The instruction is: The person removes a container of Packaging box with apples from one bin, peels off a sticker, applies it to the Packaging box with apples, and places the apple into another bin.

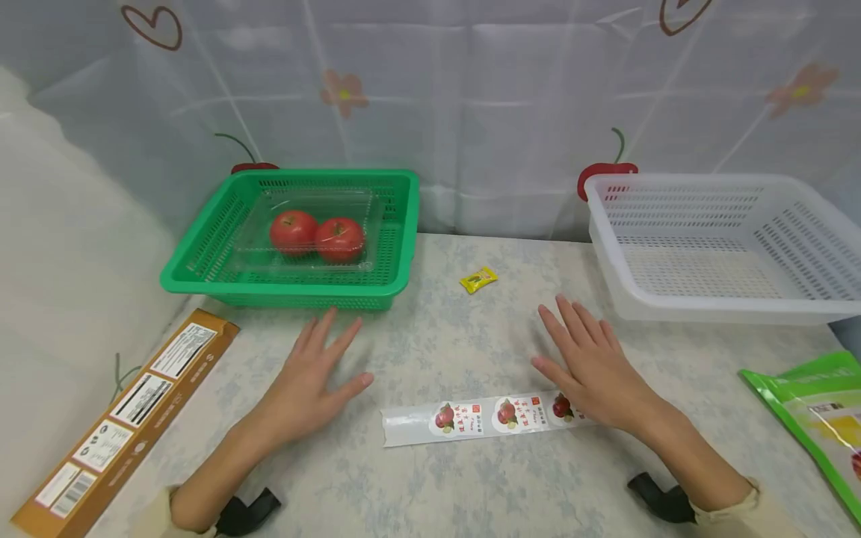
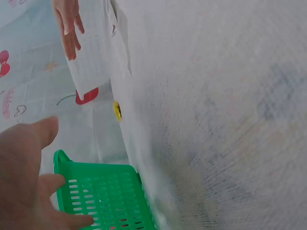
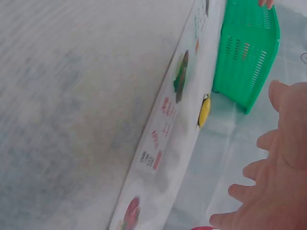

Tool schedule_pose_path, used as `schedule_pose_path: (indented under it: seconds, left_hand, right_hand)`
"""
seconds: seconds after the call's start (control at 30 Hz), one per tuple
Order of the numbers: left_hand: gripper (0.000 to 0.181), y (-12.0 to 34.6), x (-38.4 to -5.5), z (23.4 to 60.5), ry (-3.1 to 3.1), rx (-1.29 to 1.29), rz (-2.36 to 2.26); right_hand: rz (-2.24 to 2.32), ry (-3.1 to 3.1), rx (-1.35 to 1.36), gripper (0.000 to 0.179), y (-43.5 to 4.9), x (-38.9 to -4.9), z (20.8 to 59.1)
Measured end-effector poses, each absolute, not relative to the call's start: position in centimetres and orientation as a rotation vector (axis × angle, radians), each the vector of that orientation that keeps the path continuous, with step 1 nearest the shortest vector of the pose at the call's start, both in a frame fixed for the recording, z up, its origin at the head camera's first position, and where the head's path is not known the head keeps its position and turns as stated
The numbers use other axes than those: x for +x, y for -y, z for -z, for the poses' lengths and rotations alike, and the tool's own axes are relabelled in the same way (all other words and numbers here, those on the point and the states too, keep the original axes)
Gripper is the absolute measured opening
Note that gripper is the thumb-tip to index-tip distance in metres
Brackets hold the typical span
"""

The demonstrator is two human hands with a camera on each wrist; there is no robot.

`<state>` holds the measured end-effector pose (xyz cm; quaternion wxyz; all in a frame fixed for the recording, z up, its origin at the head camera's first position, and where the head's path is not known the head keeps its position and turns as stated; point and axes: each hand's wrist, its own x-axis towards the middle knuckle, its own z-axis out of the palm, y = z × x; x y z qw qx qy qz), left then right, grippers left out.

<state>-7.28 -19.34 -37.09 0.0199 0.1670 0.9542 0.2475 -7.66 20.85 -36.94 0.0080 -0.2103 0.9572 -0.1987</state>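
My left hand [image 1: 306,392], fingers spread and holding nothing, hovers in front of the green basket [image 1: 282,288]. Its fingertips overlap the basket's near edge in the head view. Inside that basket a clear plastic box [image 1: 258,250] encloses two red tomatoes [image 1: 293,232]. With fingers extended, my right hand [image 1: 595,373] is over the right end of a strip of fruit stickers [image 1: 413,427], hiding that end. The right wrist view shows the strip [image 3: 165,120] below the hand, which holds nothing. Between and beyond both hands lies a small yellow wrapped candy [image 1: 479,280].
A white basket [image 1: 706,308] stands at the back right. Along the left edge lies a long brown box [image 1: 128,418] with printed labels. A green-edged bag [image 1: 814,403] lies at the right. Behind the table hangs a patterned curtain [image 1: 504,134].
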Motion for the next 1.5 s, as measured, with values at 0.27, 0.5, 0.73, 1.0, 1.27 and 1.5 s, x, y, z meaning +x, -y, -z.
schedule_pose_path:
  seconds: [0.27,0.5,0.73,1.0,1.27,1.5]
  left_hand:
    - [0.073,20.3,-9.0,35.1,-2.36,-0.008,-1.981]
    - [0.077,20.8,-11.7,34.3,-2.003,-0.435,-2.496]
    - [0.075,20.6,-12.9,34.7,-1.965,-0.585,-2.619]
    - [0.074,20.3,-13.1,35.0,-1.974,-0.62,-2.629]
    - [0.074,20.1,-13.0,35.2,-2.031,-0.612,-2.628]
    - [0.072,20.1,-12.9,35.3,-2.059,-0.606,-2.614]
  right_hand:
    - [0.946,-3.051,-0.721,0.062,-18.1,-8.6,35.0]
    - [1.133,-3.075,-0.975,0.049,-13.6,-9.4,32.6]
    - [1.367,-2.897,-1.056,0.045,-8.1,-11.4,30.5]
    - [1.81,-2.318,-0.532,0.054,-1.6,-15.1,29.0]
    - [1.832,-2.25,-0.205,0.065,3.0,-18.5,29.4]
    - [1.826,-2.148,-0.037,0.08,5.0,-21.7,30.3]
